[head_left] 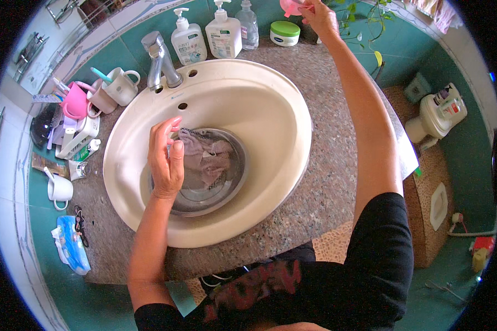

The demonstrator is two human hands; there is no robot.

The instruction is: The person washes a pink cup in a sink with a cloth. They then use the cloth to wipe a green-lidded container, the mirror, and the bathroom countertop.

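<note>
My left hand [167, 160] hangs over the cream sink [290, 138], its fingers apart and slightly curved, holding nothing. Below it, a round metal basin [237, 193] of water rests in the sink with pinkish-mauve cloth [215, 160] soaking inside. My right arm stretches to the far side of the counter. There my right hand [321, 21] pinches a small pink object [290, 6], partly cut off by the top of the picture; its kind cannot be made out. A green-lidded tub [284, 33] stands just left of and below that hand.
Behind the sink are a chrome faucet [161, 59], two white pump bottles [223, 30] and a clear bottle [249, 25]. Mugs [121, 85], tubes and a blue wipes packet [72, 245] line the left counter [102, 248]. A leafy plant [364, 14] trails at the back right.
</note>
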